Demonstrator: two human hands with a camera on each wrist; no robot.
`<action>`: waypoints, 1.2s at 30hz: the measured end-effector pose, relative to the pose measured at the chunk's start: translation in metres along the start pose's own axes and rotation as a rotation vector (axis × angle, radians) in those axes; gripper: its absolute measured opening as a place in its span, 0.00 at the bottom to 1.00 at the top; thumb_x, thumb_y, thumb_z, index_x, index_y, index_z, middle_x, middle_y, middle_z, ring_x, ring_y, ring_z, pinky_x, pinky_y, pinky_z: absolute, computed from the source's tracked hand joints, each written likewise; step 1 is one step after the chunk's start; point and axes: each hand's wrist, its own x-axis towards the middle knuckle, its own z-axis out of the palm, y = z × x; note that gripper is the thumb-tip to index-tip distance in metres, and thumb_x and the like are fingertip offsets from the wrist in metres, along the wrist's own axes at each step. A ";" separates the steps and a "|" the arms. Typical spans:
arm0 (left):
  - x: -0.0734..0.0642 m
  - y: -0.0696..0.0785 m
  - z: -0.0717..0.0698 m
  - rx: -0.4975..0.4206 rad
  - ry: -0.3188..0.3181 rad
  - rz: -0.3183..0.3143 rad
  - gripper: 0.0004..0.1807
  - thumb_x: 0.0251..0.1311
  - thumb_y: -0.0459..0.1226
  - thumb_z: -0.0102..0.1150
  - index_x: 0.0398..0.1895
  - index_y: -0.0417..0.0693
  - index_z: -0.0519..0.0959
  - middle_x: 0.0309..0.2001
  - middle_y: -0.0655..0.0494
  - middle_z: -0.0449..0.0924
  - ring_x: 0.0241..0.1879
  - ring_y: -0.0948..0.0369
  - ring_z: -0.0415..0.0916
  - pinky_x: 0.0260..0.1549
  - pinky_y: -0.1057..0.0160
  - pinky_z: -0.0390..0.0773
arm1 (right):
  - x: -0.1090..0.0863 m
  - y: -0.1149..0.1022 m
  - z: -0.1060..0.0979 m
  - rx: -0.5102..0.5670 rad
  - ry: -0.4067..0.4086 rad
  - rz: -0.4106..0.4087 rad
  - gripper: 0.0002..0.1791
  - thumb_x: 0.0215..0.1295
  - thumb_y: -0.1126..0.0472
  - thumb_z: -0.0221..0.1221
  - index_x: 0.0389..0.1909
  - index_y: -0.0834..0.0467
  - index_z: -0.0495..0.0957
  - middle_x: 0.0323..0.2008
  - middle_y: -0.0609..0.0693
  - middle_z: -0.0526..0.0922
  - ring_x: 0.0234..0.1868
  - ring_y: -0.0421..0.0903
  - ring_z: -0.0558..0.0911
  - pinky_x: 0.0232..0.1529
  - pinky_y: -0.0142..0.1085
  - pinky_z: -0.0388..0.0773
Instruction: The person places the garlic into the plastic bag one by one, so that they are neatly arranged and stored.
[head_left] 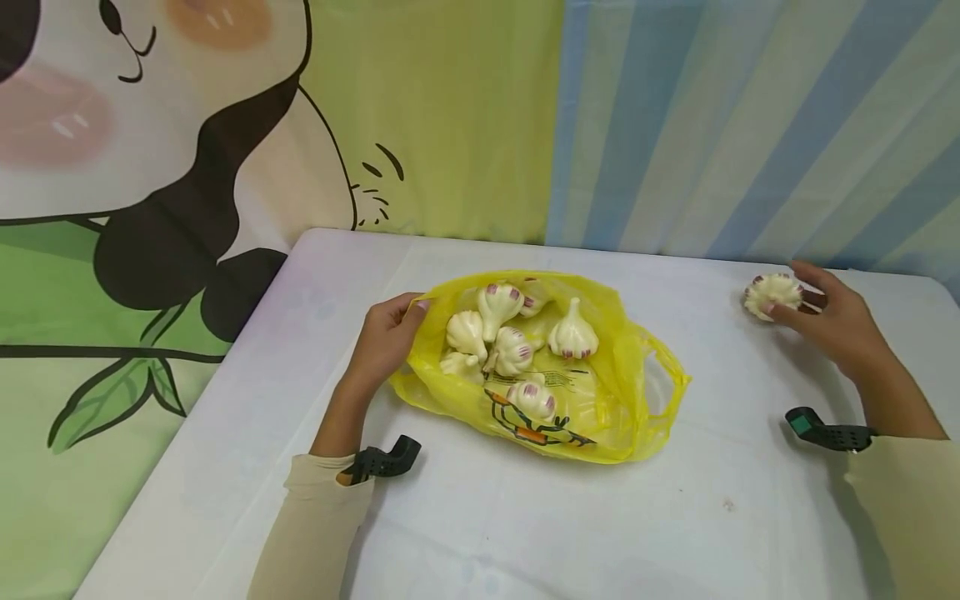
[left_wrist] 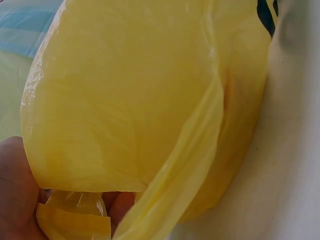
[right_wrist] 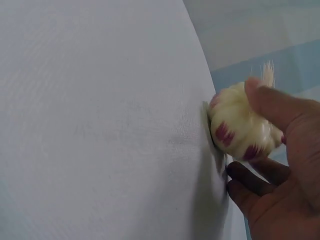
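My left hand [head_left: 382,342] pinches the left rim of a yellow plastic bag [head_left: 438,383], thumb on top. The bag lies with its mouth facing up, and several white garlic bulbs [head_left: 512,350] with purple streaks sit inside. In the left wrist view the bag's yellow film [left_wrist: 120,100] hides most of that hand. At the far right of the table, my right hand [head_left: 843,321] holds a single garlic bulb [head_left: 772,296] between thumb and fingers. Seen from the right wrist, the bulb [right_wrist: 242,125] is at the table surface, its stem end partly behind the thumb.
A white cloth covers the table [head_left: 465,517]. Behind its back edge hangs a curtain [head_left: 450,125] with a panda picture and blue stripes. One bag handle [head_left: 671,383] loops out to the right. Black straps with small devices [head_left: 825,432] circle both wrists.
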 end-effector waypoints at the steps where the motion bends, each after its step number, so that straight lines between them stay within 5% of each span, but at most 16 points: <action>1: 0.000 0.000 0.000 0.002 0.000 0.001 0.22 0.73 0.48 0.48 0.55 0.43 0.80 0.43 0.50 0.81 0.35 0.56 0.76 0.31 0.65 0.77 | 0.000 0.000 0.000 -0.027 0.010 0.003 0.46 0.66 0.40 0.56 0.78 0.49 0.45 0.73 0.66 0.48 0.69 0.67 0.55 0.55 0.30 0.71; 4: 0.000 -0.001 0.000 0.006 0.000 0.005 0.22 0.73 0.48 0.48 0.56 0.42 0.80 0.43 0.50 0.81 0.35 0.56 0.76 0.31 0.65 0.76 | 0.000 0.000 0.000 -0.069 0.044 0.001 0.44 0.68 0.39 0.53 0.76 0.59 0.51 0.69 0.70 0.57 0.65 0.69 0.61 0.32 0.14 0.64; 7: 0.000 0.000 0.001 0.008 -0.001 0.014 0.22 0.73 0.48 0.48 0.56 0.43 0.80 0.42 0.50 0.81 0.34 0.56 0.75 0.30 0.65 0.75 | -0.001 0.000 0.000 -0.067 0.057 0.009 0.44 0.68 0.40 0.53 0.76 0.61 0.50 0.69 0.71 0.56 0.65 0.70 0.61 0.29 0.13 0.62; 16: 0.000 0.004 0.002 0.000 -0.005 0.008 0.21 0.73 0.47 0.48 0.56 0.42 0.80 0.42 0.49 0.81 0.35 0.56 0.75 0.31 0.65 0.75 | -0.007 -0.004 -0.001 -0.087 0.062 0.007 0.44 0.69 0.40 0.52 0.76 0.60 0.49 0.69 0.71 0.56 0.65 0.70 0.61 0.34 0.17 0.69; 22: -0.001 0.002 0.001 0.012 0.000 -0.008 0.22 0.73 0.48 0.48 0.56 0.43 0.80 0.44 0.50 0.81 0.37 0.57 0.75 0.33 0.65 0.76 | -0.010 -0.015 -0.001 -0.106 0.063 -0.070 0.41 0.69 0.42 0.53 0.75 0.60 0.53 0.68 0.70 0.59 0.65 0.70 0.63 0.35 0.14 0.65; 31: -0.001 0.001 0.001 0.016 -0.002 0.019 0.22 0.73 0.48 0.48 0.55 0.42 0.80 0.43 0.50 0.81 0.36 0.56 0.74 0.32 0.65 0.75 | -0.017 -0.053 0.002 -0.127 0.046 -0.188 0.37 0.70 0.47 0.56 0.74 0.57 0.58 0.64 0.66 0.66 0.63 0.68 0.67 0.35 0.13 0.65; 36: -0.001 0.002 0.000 0.017 -0.001 0.019 0.22 0.73 0.49 0.48 0.55 0.43 0.81 0.46 0.51 0.82 0.39 0.57 0.77 0.36 0.64 0.77 | -0.025 -0.086 0.009 -0.040 0.008 -0.299 0.33 0.69 0.53 0.58 0.72 0.57 0.61 0.61 0.60 0.68 0.61 0.60 0.71 0.39 0.14 0.68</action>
